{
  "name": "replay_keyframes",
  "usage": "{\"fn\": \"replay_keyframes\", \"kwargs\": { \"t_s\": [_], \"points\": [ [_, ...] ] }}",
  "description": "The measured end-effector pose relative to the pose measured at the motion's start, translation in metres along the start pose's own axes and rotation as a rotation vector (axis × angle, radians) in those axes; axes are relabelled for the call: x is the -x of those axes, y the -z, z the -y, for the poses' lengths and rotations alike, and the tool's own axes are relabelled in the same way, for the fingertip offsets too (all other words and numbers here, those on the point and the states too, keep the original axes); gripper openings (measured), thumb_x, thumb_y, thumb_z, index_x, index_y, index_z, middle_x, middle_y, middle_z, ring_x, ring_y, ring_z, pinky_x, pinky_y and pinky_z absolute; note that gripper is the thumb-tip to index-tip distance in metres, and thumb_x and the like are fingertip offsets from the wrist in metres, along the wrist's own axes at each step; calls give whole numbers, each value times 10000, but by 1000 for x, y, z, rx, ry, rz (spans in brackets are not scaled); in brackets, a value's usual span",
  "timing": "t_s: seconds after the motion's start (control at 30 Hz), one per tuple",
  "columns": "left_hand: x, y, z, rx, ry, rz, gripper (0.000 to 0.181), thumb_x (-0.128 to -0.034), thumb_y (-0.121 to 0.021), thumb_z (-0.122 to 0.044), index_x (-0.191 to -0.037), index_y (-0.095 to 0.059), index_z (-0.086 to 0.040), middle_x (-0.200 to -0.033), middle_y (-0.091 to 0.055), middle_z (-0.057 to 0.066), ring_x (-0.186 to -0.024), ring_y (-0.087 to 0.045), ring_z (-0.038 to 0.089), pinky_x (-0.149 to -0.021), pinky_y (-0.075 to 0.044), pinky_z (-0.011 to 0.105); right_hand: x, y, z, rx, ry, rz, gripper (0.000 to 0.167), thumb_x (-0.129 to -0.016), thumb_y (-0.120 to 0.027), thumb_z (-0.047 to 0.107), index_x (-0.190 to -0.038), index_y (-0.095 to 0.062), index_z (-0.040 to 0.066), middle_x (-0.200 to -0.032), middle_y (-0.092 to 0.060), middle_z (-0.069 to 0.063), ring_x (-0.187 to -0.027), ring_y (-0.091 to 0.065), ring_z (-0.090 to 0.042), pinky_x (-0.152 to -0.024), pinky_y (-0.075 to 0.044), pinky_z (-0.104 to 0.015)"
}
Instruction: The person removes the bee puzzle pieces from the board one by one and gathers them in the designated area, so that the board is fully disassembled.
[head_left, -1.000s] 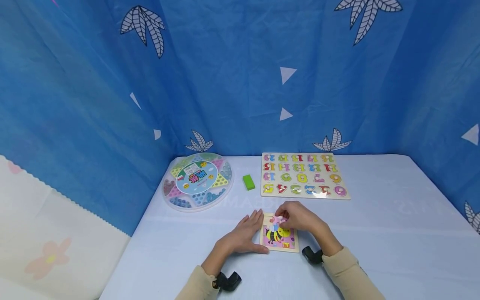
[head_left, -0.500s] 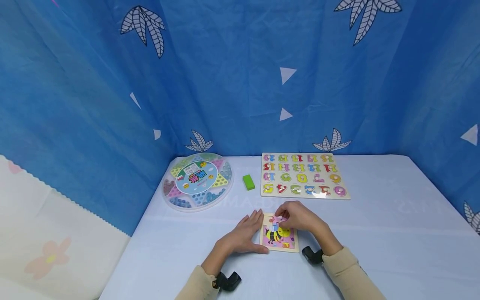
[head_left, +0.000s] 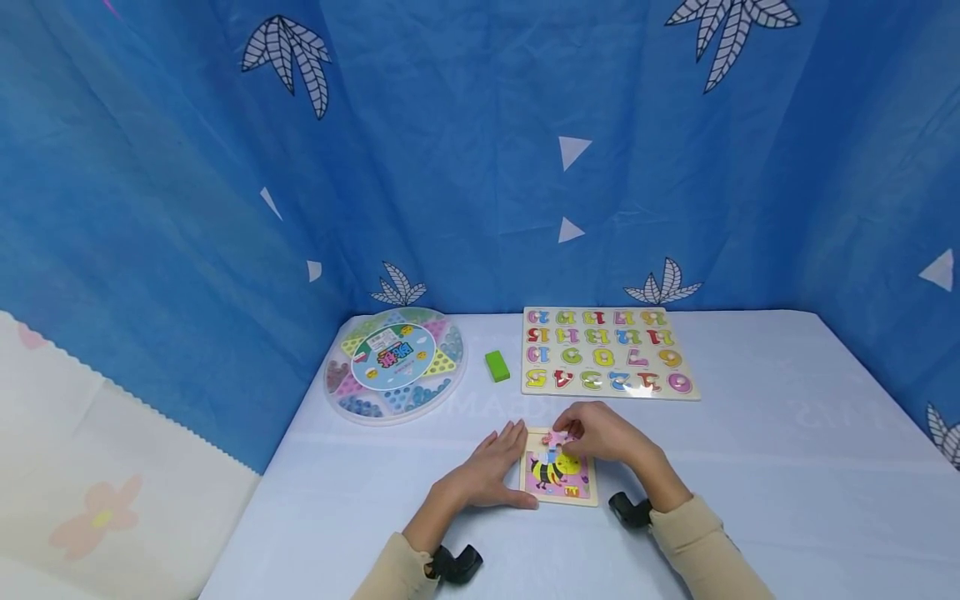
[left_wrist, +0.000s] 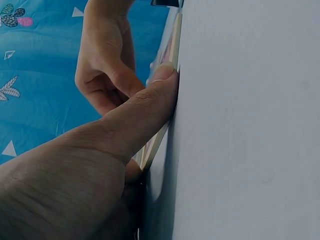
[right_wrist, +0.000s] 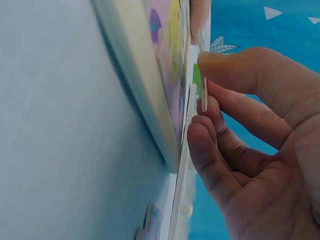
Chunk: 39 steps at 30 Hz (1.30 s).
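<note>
A small wooden bee jigsaw puzzle (head_left: 551,477) lies on the white table in front of me. My left hand (head_left: 489,473) rests along its left side with fingers extended. In the left wrist view, the left thumb (left_wrist: 145,107) presses the pale board edge (left_wrist: 176,42). My right hand (head_left: 609,435) is over the puzzle's far right part. In the right wrist view, it pinches a thin puzzle piece (right_wrist: 204,95) between thumb and fingers, seen edge-on above the wooden frame (right_wrist: 145,75). The hand hides the far right corner in the head view.
Behind the puzzle lies a wooden number board (head_left: 611,354). A green block (head_left: 497,366) sits left of that board, and a round marble game box (head_left: 395,364) stands farther left. A small blurred pinkish item (right_wrist: 154,222) lies low in the right wrist view. Blue curtain (head_left: 480,167) hangs behind.
My right hand and forearm have shifted slightly right, still over the puzzle's far side. The left hand and puzzle board keep their place.
</note>
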<state>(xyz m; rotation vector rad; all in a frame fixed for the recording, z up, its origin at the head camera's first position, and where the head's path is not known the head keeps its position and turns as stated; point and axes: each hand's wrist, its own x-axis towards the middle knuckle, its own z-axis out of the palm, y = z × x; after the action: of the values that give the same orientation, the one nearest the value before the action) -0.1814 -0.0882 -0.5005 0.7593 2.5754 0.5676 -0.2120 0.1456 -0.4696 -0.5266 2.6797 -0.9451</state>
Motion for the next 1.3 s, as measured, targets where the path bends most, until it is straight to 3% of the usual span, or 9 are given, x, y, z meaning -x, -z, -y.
{"fn": "replay_keyframes", "kwargs": {
  "t_s": [1.3],
  "points": [
    [1, -1, 1, 39, -9, -10, 1101, -774, -721, -602, -1573, -136, -120, -1662, -70, -4, -1540, -30, 162, -1257, -78, 422, 41, 34, -47, -4, -70, -59, 281, -746, -822, 110, -1015, -739, 107, -897, -675, 36, -799, -551, -120, -706, -520, -209]
  ]
}}
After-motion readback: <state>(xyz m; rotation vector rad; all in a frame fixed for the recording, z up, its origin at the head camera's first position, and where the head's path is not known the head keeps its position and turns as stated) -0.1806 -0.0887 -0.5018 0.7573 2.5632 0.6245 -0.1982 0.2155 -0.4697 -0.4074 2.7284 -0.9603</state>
